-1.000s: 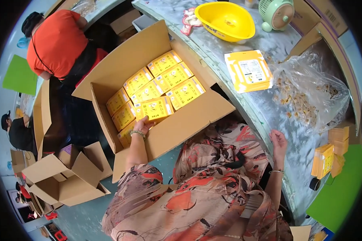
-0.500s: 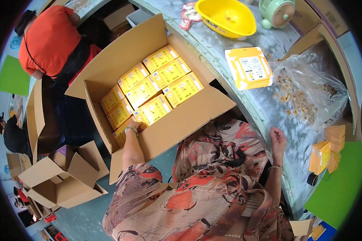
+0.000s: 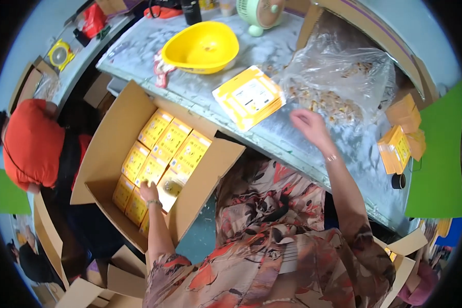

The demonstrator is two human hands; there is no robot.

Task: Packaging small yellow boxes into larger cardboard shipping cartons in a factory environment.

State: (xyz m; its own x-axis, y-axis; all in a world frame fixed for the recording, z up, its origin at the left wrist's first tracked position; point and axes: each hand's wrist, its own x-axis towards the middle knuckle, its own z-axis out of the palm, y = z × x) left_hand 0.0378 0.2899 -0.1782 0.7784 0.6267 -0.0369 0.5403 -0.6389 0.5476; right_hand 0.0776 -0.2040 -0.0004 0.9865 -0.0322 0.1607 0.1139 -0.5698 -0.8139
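Note:
My left hand (image 3: 150,192) reaches down into an open cardboard carton (image 3: 108,146) and rests on the small yellow boxes (image 3: 161,146) packed in rows inside it; whether it grips one I cannot tell. My right hand (image 3: 309,124) is raised over the grey table (image 3: 292,146), fingers apart and empty, between a flat stack of yellow cartons (image 3: 249,96) and a clear plastic bag of small tan pieces (image 3: 339,82).
A yellow bowl (image 3: 203,47) and a green fan (image 3: 262,11) stand at the table's back. Folded yellow boxes (image 3: 399,141) lie at the right. A person in an orange top (image 3: 28,141) bends at the left. Empty cartons (image 3: 87,285) sit on the floor.
My right hand has risen from my lap to above the table near the plastic bag. My left hand stays in the carton, shifted slightly. The view has swung toward the table.

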